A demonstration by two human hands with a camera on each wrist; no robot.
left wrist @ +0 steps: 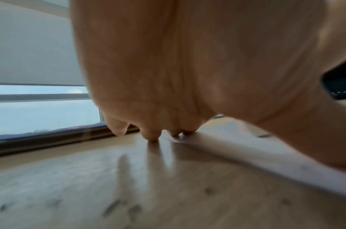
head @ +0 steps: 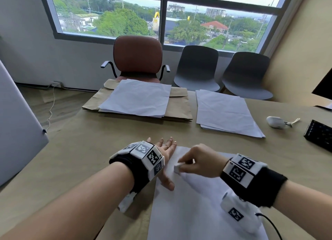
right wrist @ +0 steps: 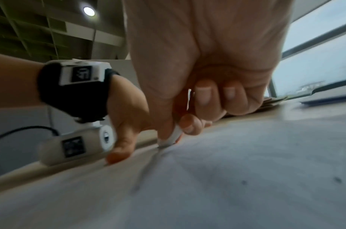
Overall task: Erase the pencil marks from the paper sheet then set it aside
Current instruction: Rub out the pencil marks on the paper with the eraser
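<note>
A white paper sheet (head: 194, 203) lies on the brown-covered table (head: 80, 159) just in front of me. My left hand (head: 166, 160) lies flat with straight fingers on the sheet's left edge and far corner, holding it down; the left wrist view shows its fingertips (left wrist: 151, 136) on the table and on the paper's (left wrist: 266, 156) corner. My right hand (head: 195, 161) pinches a small white eraser (head: 178, 168) between thumb and fingers. In the right wrist view the eraser (right wrist: 173, 137) presses on the paper (right wrist: 227, 170) at the end of a faint pencil line (right wrist: 146, 168).
A stack of white sheets (head: 136, 98) lies on brown envelopes at the far middle, and another pile of sheets (head: 224, 112) lies at the far right. A white earbud case (head: 275, 122) and a black keyboard (head: 319, 134) are at the right. Three chairs stand behind the table.
</note>
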